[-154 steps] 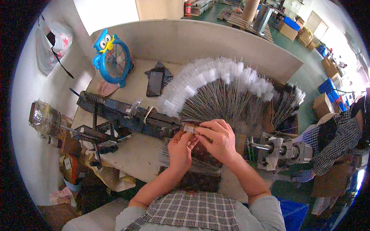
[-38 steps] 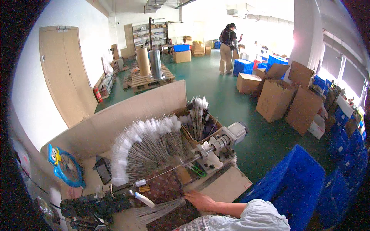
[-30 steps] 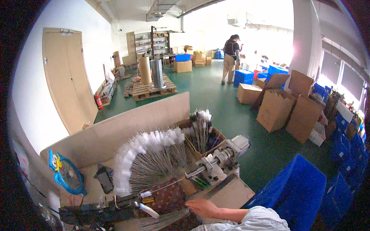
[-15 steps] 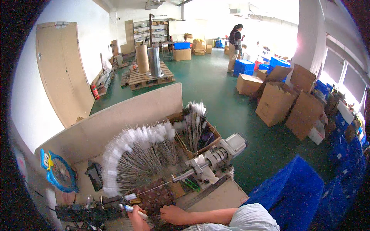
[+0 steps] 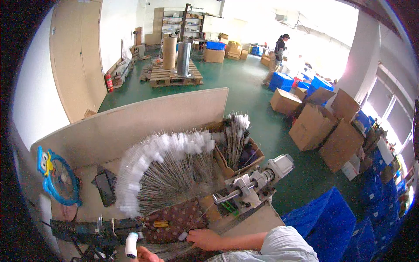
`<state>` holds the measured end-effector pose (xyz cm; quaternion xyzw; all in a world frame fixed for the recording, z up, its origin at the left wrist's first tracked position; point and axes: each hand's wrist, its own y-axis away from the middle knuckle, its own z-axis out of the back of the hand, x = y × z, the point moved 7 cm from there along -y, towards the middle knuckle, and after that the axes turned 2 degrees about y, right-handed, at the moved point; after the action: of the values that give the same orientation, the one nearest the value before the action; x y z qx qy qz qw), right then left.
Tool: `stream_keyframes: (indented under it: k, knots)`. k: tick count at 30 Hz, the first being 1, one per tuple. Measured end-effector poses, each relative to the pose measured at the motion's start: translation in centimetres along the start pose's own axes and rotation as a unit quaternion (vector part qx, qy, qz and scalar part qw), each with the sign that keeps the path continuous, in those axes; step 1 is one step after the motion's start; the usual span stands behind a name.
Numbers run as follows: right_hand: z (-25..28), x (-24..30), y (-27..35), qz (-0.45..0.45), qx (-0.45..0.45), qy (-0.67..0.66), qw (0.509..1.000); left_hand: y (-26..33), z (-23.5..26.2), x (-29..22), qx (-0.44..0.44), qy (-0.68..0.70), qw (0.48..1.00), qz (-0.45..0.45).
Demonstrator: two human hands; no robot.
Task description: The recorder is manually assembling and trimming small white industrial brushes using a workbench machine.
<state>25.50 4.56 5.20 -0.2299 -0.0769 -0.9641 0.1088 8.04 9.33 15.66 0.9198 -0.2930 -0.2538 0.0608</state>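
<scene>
At the lower edge my left hand (image 5: 147,254) is closed on a white, rounded handheld tool (image 5: 131,245), only partly in view. My right hand (image 5: 204,239) has its fingers pinched at a thin wire brush whose small white tip (image 5: 183,236) pokes out by the fingertips. Ahead of that hand stands a bench machine (image 5: 244,190) with a metal shaft and clamp. Beneath the hands lies a dotted brown cloth (image 5: 174,218) bearing small brass-coloured pieces (image 5: 160,224). Beyond it, a fan of many white-tipped wire brushes (image 5: 168,163) covers the bench.
A cardboard box (image 5: 255,162) holds more wire brushes. A beige panel (image 5: 144,111) edges the bench. A blue ring-shaped fan (image 5: 61,179) stands left, near a black case (image 5: 104,187). Right are blue bins (image 5: 325,222) and cartons (image 5: 312,126). A person (image 5: 277,56) stands far off.
The view has shifted. My left hand and the white tool have moved down and left, away from my right hand. The white-tipped brush end now lies at my right fingers, off the machine's line.
</scene>
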Motion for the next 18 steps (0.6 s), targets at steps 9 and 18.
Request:
stream_keyframes:
  k: [9,18]
  knots:
    - [-1.0,-2.1,1.0,-0.043,0.121,0.045,0.991,-3.3,-8.5,4.4,0.198,-0.548,0.809,-0.078]
    - [-4.5,-4.1,-0.2,-0.027,-0.078,-0.002,0.997,-11.6,-14.3,16.0,0.305,-0.746,0.533,-0.257]
